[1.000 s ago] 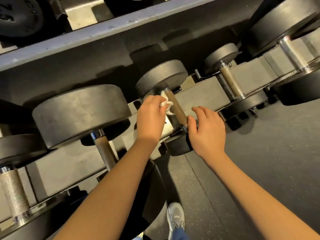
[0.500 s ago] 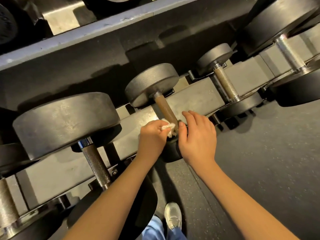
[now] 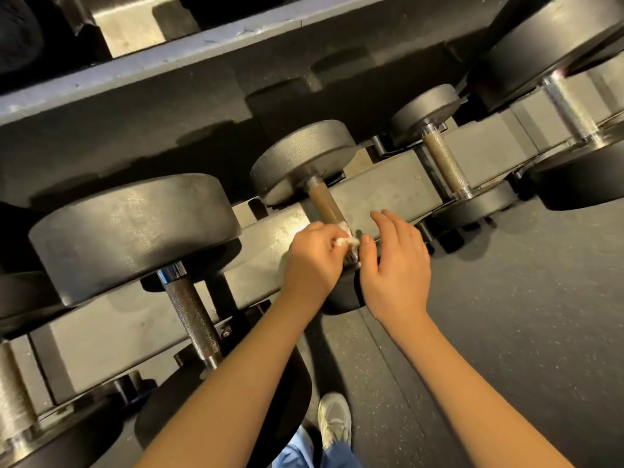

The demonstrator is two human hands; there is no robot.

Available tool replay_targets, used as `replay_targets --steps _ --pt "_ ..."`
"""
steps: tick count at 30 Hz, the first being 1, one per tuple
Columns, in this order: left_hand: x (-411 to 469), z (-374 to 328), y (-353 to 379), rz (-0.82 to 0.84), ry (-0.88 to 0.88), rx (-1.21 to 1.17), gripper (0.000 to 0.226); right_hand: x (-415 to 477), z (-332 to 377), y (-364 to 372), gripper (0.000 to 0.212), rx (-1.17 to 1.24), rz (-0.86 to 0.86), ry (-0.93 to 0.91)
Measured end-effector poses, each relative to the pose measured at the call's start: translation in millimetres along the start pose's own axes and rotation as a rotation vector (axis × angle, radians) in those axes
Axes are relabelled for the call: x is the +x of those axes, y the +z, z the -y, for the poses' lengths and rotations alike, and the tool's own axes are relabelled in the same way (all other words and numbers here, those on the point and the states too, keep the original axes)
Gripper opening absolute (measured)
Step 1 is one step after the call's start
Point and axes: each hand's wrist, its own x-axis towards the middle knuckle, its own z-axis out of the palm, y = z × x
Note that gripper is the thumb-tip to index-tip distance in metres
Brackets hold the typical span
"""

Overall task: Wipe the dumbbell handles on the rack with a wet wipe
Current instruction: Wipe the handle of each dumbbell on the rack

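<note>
A small black dumbbell lies across the grey rack [image 3: 381,194]; its brownish handle [image 3: 323,205] runs from the far weight plate [image 3: 304,160] down toward me. My left hand [image 3: 312,261] grips a crumpled white wet wipe [image 3: 344,239] against the near end of that handle. My right hand [image 3: 395,265] rests with loosely spread fingers over the near weight plate [image 3: 341,298], thumb beside the wipe. The handle's near end is hidden under both hands.
A large dumbbell with a knurled handle [image 3: 192,315] lies to the left, a small one [image 3: 445,163] to the right, and a big one [image 3: 567,106] at far right. An upper shelf rail [image 3: 169,59] runs above. Dark rubber floor and my shoe [image 3: 334,423] are below.
My left hand slid the wipe down the handle from the far plate to the near end over the second. My right hand stayed on the near plate.
</note>
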Motion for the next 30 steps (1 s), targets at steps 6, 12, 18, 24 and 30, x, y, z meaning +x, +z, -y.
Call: replay_targets --steps 6,12,18,24,30 --pt "31 4 -21 -0.124 -0.145 0.078 0.016 24 -14 -9 0.043 0.197 0.061 0.242" --pt "28 1 -11 -0.103 -0.196 -0.007 0.014 32 -14 -8 0.043 0.198 0.116 0.258" --pt "6 -1 -14 0.018 -0.035 0.039 0.013 30 -12 -7 0.042 0.188 0.132 0.266" --pt "47 -9 -30 -0.192 -0.108 0.039 0.018 30 -13 -6 0.041 0.195 0.133 0.257" --pt "10 -5 0 -0.126 0.109 0.102 0.007 30 -13 -6 0.038 0.187 0.131 0.241"
